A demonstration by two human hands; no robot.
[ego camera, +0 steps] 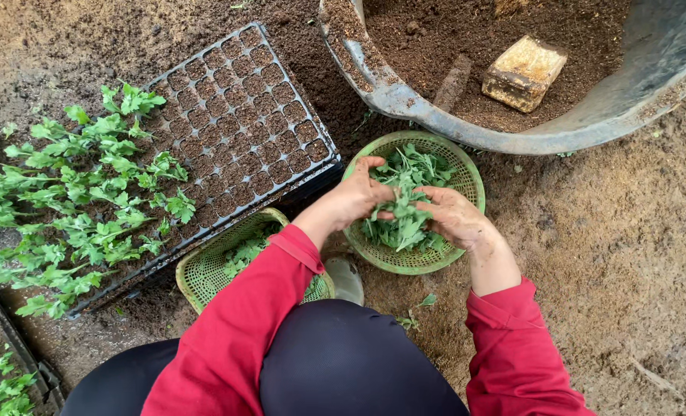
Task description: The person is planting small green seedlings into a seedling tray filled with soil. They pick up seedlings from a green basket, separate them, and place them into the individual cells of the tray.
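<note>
Red sleeves (pixel 235 323) nearest; left hand (pixel 354 199) and right hand (pixel 455 217) both pinch seedling cuttings (pixel 405 223) over round green basket (pixel 393 262); sorting step, next needs one cutting separated

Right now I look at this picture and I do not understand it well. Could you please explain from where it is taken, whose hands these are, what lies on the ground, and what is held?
There is no machine here. One camera on a person's head looks down, so you see that person's own arms in red sleeves and dark trousers. The left hand and right hand are both in a round green basket and hold a bunch of small green cuttings together. On the soil to the left lies a black seedling tray, one half planted with seedlings, the other half only filled with soil. A second green basket sits beside the knee. Above is a big tub of soil with a brick-like block inside.
</note>
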